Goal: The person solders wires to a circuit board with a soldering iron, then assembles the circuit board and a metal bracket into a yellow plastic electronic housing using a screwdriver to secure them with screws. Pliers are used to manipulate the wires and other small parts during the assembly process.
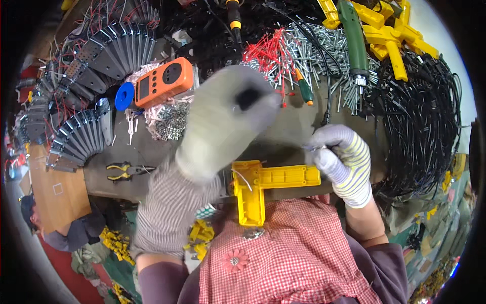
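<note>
My left hand (233, 109), in a pale glove with a striped sleeve, is raised over the bench and smeared by motion. A dark patch shows on it, and I cannot tell whether that is a held part. My right hand (344, 162), in a striped glove, pinches thumb to forefinger around something small and shiny that I cannot make out. Between the hands, at the bench's near edge, lies a yellow plastic T-shaped housing half (258, 185), its hollow ribbed side up. A short pale wire curves across its corner.
Beyond lie loose screws (304, 48), red sticks (266, 53), a green electric screwdriver (353, 45) and a small green-handled screwdriver (304, 87). Left are an orange meter (164, 82), pliers (126, 171) and stacked metal parts (83, 129). Black cables (420, 126) and yellow housings (392, 38) fill the right.
</note>
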`<state>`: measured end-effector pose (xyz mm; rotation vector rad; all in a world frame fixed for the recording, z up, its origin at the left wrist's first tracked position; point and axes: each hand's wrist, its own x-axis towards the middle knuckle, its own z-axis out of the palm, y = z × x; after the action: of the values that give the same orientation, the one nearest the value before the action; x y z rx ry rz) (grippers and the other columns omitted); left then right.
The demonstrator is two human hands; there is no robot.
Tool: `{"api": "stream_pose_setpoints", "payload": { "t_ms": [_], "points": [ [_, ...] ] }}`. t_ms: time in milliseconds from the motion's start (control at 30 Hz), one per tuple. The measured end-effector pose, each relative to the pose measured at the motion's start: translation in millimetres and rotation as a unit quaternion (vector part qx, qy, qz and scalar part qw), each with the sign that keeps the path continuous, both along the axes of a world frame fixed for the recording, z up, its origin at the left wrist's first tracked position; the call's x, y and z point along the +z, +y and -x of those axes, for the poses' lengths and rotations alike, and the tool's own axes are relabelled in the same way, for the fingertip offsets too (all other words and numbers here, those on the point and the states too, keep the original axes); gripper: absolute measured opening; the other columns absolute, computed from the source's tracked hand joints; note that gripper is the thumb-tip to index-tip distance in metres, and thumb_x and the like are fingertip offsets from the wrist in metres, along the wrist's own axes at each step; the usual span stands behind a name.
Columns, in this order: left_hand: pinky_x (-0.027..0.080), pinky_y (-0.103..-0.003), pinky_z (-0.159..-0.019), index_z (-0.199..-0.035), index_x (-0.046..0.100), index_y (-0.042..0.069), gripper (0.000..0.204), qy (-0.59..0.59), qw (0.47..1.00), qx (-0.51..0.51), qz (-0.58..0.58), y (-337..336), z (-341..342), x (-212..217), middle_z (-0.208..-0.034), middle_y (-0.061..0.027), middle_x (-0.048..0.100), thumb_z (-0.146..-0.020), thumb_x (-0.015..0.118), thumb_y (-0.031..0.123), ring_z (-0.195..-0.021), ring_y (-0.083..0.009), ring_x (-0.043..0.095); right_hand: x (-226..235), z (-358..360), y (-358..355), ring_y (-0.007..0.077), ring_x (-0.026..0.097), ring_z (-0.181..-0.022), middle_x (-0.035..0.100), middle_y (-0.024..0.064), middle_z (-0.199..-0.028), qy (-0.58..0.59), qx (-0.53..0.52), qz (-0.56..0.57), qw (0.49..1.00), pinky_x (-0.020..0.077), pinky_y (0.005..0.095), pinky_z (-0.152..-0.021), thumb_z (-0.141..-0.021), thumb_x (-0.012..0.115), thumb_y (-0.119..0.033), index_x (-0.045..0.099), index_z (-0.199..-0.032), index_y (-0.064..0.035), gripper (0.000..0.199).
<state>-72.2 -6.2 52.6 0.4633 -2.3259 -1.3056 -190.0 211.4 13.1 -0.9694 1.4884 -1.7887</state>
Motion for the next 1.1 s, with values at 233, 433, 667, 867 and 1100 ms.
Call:
{"api": "stream_pose_setpoints", "payload": {
  "t_ms": [233, 433, 667, 867, 1100],
  "points": [
    [0.06, -0.044, -0.078, -0.102, 0.079, 0.011, 0.023, -0.211, 0.814, -0.12, 0.528, -16, 85, -41, -0.095, -0.0121, 0.077, -0.083, 0.078, 0.024, -0.092, -0.0307, 0.077, 7, 5, 1, 0.0086, 0.066, -0.073, 0.076, 0.012, -0.095, -0.158, 0.017, -0.037, 0.987, 0.0546, 0.0245, -0.07, -0.101, 0.069, -0.004, 0.067, -0.116, 0.0022, 0.016],
    [0.06, -0.045, -0.076, -0.097, 0.079, 0.009, 0.022, -0.194, 0.816, -0.109, 0.534, -29, 89, -43, -0.091, -0.0127, 0.077, -0.081, 0.076, 0.023, -0.087, -0.0322, 0.077, 12, -1, -4, 0.0077, 0.065, -0.072, 0.074, 0.01, -0.091, -0.172, 0.033, -0.073, 0.982, 0.0531, 0.0227, -0.068, -0.101, 0.066, -0.003, 0.064, -0.117, 0.0013, 0.017],
    [0.054, -0.025, -0.078, -0.105, 0.073, 0.003, 0.023, 0.007, 0.993, 0.023, -0.117, -8, -13, 2, -0.092, -0.0006, 0.072, -0.089, 0.082, 0.017, -0.084, -0.0088, 0.067, 26, -7, -14, 0.0021, 0.053, -0.071, 0.066, -0.0041, -0.087, 0.051, -0.043, -0.065, 0.996, 0.046, 0.0186, -0.066, -0.089, 0.08, -0.001, 0.071, -0.103, -0.0035, 0.016],
    [0.055, -0.023, -0.078, -0.114, 0.072, 0.001, 0.024, 0.067, 0.951, 0.034, -0.299, 11, -57, 0, -0.099, -0.0017, 0.073, -0.094, 0.079, 0.013, -0.087, -0.0066, 0.066, 46, -34, -61, 0.0082, 0.073, -0.086, 0.077, 0.0035, -0.093, 0.099, 0.006, -0.11, 0.989, 0.0595, 0.0261, -0.077, -0.091, 0.082, -0.008, 0.076, -0.109, -0.0002, 0.02],
    [0.056, -0.036, -0.076, -0.106, 0.075, 0.01, 0.023, 0.047, 0.997, 0.056, 0.004, 4, -94, -9, -0.094, -0.0066, 0.073, -0.084, 0.078, 0.008, -0.084, -0.0196, 0.07, 51, -38, -65, 0.0064, 0.07, -0.08, 0.075, 0.0027, -0.086, 0.209, 0.046, -0.145, 0.966, 0.0583, 0.0251, -0.075, -0.091, 0.078, -0.01, 0.075, -0.101, -0.0022, 0.013]
  ]
}}
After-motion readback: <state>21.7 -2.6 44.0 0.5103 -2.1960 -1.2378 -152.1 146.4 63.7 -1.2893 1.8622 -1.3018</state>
